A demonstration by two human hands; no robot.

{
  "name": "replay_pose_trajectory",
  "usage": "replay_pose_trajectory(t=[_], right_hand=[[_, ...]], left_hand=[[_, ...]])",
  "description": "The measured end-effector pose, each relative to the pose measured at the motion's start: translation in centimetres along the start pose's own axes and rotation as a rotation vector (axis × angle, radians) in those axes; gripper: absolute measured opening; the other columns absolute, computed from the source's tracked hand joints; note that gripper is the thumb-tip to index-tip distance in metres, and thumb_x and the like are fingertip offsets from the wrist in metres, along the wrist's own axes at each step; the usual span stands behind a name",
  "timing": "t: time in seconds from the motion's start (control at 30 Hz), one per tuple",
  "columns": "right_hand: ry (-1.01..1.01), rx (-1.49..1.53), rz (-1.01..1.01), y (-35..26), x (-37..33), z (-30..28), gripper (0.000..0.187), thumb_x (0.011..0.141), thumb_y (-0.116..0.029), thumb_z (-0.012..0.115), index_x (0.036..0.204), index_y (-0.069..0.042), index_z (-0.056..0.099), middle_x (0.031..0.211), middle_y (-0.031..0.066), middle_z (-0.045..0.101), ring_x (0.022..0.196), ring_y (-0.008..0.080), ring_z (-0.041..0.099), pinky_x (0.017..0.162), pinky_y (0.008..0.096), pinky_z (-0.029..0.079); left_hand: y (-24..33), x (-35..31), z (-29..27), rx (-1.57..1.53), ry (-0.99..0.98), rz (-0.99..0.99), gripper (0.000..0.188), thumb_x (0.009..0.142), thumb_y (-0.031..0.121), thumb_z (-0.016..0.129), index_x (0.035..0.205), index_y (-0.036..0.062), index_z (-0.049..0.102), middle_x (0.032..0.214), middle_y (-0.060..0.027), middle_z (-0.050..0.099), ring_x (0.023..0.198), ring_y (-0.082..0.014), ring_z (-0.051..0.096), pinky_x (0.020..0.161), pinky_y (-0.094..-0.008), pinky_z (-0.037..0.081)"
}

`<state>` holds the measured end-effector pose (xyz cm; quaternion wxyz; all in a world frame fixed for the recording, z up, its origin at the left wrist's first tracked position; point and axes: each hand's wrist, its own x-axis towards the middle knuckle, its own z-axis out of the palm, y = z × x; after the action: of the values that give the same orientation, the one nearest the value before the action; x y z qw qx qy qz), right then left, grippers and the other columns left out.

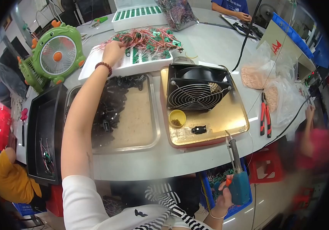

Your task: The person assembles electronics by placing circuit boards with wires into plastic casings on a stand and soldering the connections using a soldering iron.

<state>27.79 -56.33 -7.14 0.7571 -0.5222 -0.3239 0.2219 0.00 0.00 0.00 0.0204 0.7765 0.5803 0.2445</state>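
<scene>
Beyond white sleeve (82,196), with wired boards (151,40) right of left hand (114,53) (cannot tell grip), clasping soldering gun (240,188) in right hand (224,198).

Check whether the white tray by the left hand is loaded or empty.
Loaded: green boards with pink wires lie heaped over the white tray, beside the left hand. How deep the heap goes, I cannot tell.

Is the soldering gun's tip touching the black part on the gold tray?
Apart. The head view shows bare gold tray between the black part and the soldering gun, its tip ending to the part's right.
</scene>
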Motion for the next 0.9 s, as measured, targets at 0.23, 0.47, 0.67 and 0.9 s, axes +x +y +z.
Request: replay_pose_trajectory(t=[0.23, 0.47, 0.67, 0.9], right_hand=[[-0.001, -0.042, -0.011, -0.3, 0.3, 0.9, 0.053, 0.076, -0.018, 0.077, 0.119, 0.005, 0.056, 0.112, 0.0180, 0.062, 0.071, 0.0174, 0.059, 0.058, 0.0248, 0.047], [0.010, -0.115, -0.018, 0.3, 0.9, 0.9, 0.053, 0.076, -0.021, 0.066, 0.119, 0.008, 0.055, 0.110, 0.0179, 0.059, 0.064, 0.0168, 0.054, 0.056, 0.0247, 0.044], [0.003, -0.096, -0.014, 0.7, 1.4, 1.3, 0.054, 0.076, -0.023, 0.066, 0.119, 0.007, 0.054, 0.111, 0.0173, 0.059, 0.063, 0.0161, 0.054, 0.056, 0.0251, 0.043], [-0.008, -0.095, -0.018, 0.5, 1.4, 1.8, 0.054, 0.076, -0.023, 0.067, 0.119, 0.007, 0.054, 0.110, 0.0171, 0.058, 0.063, 0.0160, 0.054, 0.056, 0.0248, 0.043]], left_hand=[[-2.6, 0.5, -0.8, -0.702, -0.132, -0.259, 0.012, 0.079, 0.013, 0.065, 0.080, 0.0017, 0.069, 0.074, -0.0049, 0.069, 0.069, -0.0096, 0.066, 0.061, -0.0234, 0.048], [-9.3, -0.8, -3.9, -0.324, -0.118, -0.214, 0.017, 0.077, 0.012, 0.066, 0.088, 0.0044, 0.077, 0.080, -0.0094, 0.072, 0.071, -0.0166, 0.065, 0.069, -0.0302, 0.050], [-6.4, -2.2, -5.5, -0.115, -0.116, -0.008, 0.019, 0.075, 0.010, 0.065, 0.091, 0.0051, 0.076, 0.085, -0.0137, 0.073, 0.082, -0.0239, 0.070, 0.078, -0.0335, 0.053], [-4.6, -1.7, -3.3, -0.165, -0.139, 0.066, 0.017, 0.077, 0.017, 0.070, 0.083, 0.0014, 0.072, 0.074, -0.0109, 0.069, 0.070, -0.0196, 0.066, 0.068, -0.0316, 0.051]])
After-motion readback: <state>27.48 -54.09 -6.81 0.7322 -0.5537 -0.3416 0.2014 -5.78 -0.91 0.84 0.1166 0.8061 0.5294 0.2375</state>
